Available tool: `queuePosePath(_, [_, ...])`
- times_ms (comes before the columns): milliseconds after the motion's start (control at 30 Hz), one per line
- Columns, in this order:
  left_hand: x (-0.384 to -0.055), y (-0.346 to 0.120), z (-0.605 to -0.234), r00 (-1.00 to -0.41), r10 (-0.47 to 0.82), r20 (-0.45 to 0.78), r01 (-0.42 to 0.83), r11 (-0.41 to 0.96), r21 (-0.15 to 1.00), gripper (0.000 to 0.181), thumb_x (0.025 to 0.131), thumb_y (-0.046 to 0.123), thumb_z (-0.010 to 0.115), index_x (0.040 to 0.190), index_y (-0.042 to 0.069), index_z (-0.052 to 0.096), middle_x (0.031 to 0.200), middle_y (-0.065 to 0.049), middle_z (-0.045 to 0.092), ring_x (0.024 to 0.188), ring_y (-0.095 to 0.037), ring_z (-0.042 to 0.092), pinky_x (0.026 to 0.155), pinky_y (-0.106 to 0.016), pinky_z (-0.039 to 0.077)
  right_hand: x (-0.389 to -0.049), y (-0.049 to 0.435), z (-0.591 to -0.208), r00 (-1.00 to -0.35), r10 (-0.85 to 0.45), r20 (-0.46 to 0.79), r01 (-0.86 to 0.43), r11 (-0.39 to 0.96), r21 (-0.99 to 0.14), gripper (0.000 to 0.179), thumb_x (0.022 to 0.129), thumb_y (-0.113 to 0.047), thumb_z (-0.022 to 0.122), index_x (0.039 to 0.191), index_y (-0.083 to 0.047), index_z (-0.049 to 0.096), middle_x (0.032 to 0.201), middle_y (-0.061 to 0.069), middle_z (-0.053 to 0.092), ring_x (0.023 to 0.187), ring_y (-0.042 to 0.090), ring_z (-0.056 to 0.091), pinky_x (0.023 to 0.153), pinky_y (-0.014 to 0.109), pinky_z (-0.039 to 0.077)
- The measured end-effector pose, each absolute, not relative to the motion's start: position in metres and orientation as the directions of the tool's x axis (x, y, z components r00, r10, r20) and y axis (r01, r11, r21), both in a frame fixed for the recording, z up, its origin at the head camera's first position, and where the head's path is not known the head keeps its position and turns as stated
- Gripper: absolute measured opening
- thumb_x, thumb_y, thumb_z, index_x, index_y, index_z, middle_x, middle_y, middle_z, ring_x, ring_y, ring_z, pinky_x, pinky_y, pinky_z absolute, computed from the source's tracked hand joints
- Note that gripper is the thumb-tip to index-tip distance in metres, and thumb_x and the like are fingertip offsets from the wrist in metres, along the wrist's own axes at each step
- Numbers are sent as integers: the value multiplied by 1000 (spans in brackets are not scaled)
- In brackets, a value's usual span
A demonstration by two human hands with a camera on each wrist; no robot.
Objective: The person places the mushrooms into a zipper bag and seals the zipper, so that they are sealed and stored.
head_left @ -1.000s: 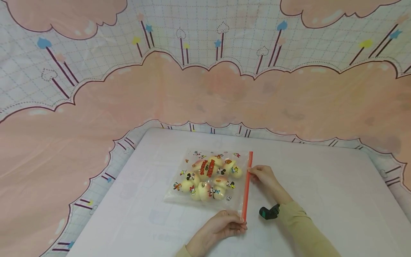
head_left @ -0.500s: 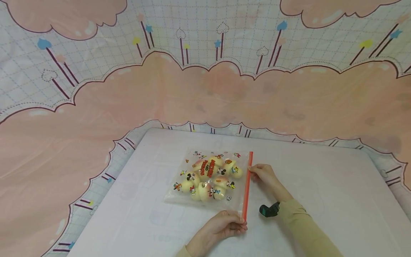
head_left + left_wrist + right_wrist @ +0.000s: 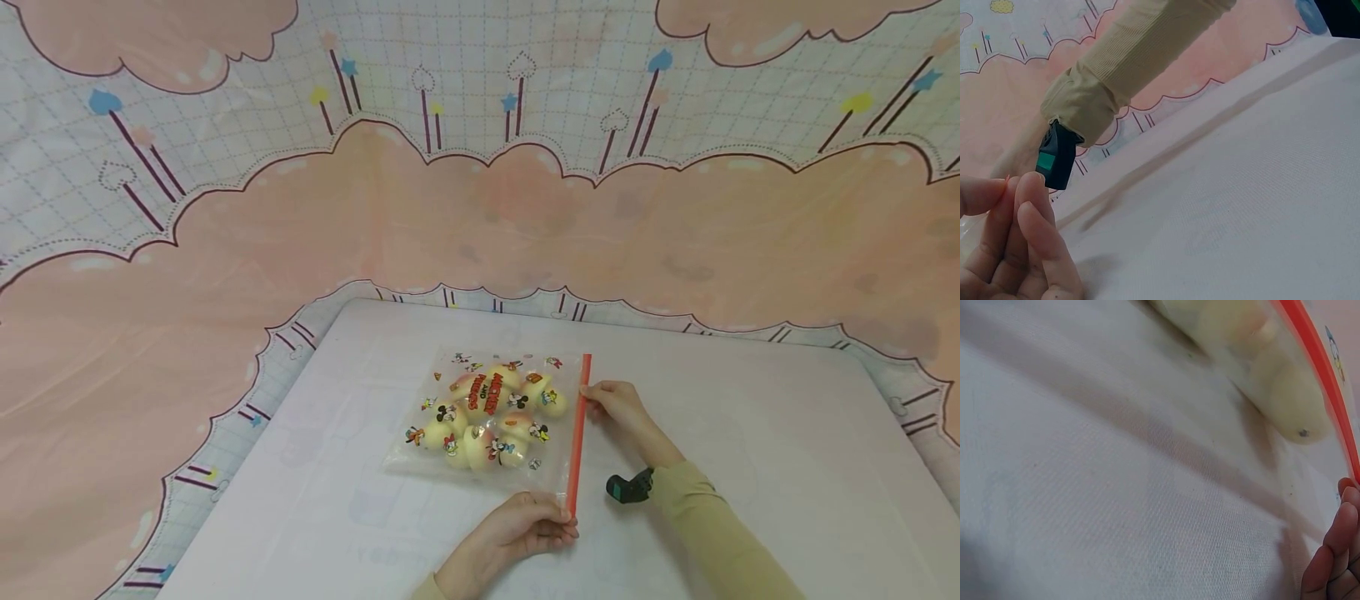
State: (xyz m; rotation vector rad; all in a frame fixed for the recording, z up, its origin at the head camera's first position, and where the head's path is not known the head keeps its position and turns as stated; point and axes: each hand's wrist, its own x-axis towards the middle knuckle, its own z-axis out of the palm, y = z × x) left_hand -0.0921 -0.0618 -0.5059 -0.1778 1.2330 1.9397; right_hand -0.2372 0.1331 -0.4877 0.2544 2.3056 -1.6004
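A clear zip bag [image 3: 551, 475] printed with cartoon characters lies flat on the white table, with several pale yellow, pink-blushed, peach-like fruits [image 3: 480, 450] inside. Along its right side runs a red zip strip [image 3: 577, 450]. My left hand [image 3: 510, 533] pinches the strip's near end between thumb and fingers; a sliver of red shows at the fingertips [image 3: 1007, 180] in the left wrist view. Farther up the strip, my right hand [image 3: 618, 417] pinches it between thumb and forefinger. In the right wrist view, part of the hand is cut off by the frame edge.
A small black device with a green patch [image 3: 628, 488] sits at the right wrist beside the tan sleeve [image 3: 705, 517]. The white table [image 3: 787, 433] extends around the bag. A patterned pink and white curtain [image 3: 480, 225] hangs behind it.
My right hand has slid slightly away from me along the red strip. The left hand and the bag have stayed almost in place.
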Motion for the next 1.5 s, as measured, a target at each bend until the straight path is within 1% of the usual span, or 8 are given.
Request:
queuePosePath(167, [-92, -61, -507, -667, 564, -488, -684, -203, 700, 15, 87, 5, 57, 80, 11, 69, 69, 3, 69, 67, -4, 65, 66, -18, 53, -238, 133, -487, -932, -49, -360, 322, 350, -880, 24, 93, -22, 58, 84, -1, 65, 59, -7, 54, 59, 7, 49, 59, 21, 40])
queuePosePath(333, [-92, -61, -507, -669, 573, -473, -677, -208, 706, 17, 87, 4, 56, 76, 12, 68, 68, 4, 68, 65, -4, 65, 65, -17, 52, -238, 133, -485, -933, -48, -357, 319, 352, -880, 24, 93, -22, 59, 85, 0, 65, 58, -7, 54, 59, 7, 49, 59, 22, 40])
queuePosePath(633, [-92, -61, -505, -662, 577, -478, -684, -205, 700, 17, 87, 5, 57, 77, 12, 68, 68, 4, 69, 66, -4, 66, 64, -16, 52, -241, 134, -485, -940, -46, -339, 304, 341, -889, 23, 92, -20, 61, 81, 0, 65, 56, -8, 53, 56, 5, 50, 58, 20, 41])
queuePosePath(900, [-92, -62, -504, -654, 575, -491, -693, -195, 694, 13, 88, 6, 57, 84, 8, 70, 70, 3, 69, 68, -5, 66, 66, -17, 52, -245, 135, -482, -934, -50, -353, 314, 358, -880, 25, 93, -21, 59, 88, 3, 65, 58, -7, 54, 59, 7, 50, 60, 21, 40])
queuePosePath(1067, [-93, -62, -503, -652, 584, -484, -693, -198, 694, 16, 88, 6, 57, 79, 12, 70, 70, 4, 69, 68, -4, 66, 66, -17, 52, -248, 136, -483, -928, -43, -371, 332, 363, -871, 27, 93, -23, 58, 92, 3, 66, 60, -6, 54, 60, 8, 50, 61, 21, 40])
queuePosePath(1200, [-93, -62, -503, -650, 597, -471, -690, -204, 694, 19, 87, 5, 56, 75, 14, 69, 69, 4, 69, 67, -4, 66, 65, -17, 52, -250, 137, -485, -926, -43, -374, 335, 361, -870, 26, 94, -24, 58, 90, 1, 66, 60, -7, 54, 60, 8, 50, 61, 21, 40])
queuePosePath(1400, [-93, -62, -503, -650, 596, -471, -691, -205, 694, 19, 87, 5, 56, 76, 14, 68, 69, 4, 69, 67, -4, 66, 65, -17, 52, -252, 137, -485, -928, -44, -370, 332, 352, -875, 24, 93, -23, 60, 85, -1, 65, 58, -8, 53, 58, 7, 50, 59, 20, 40])
queuePosePath(1500, [-93, -62, -503, -648, 596, -474, -694, -205, 691, 18, 87, 5, 56, 76, 13, 68, 69, 4, 69, 67, -4, 66, 66, -17, 52, -253, 137, -485, -923, -40, -382, 345, 348, -871, 24, 93, -23, 60, 86, -1, 65, 58, -7, 53, 58, 7, 49, 59, 21, 41])
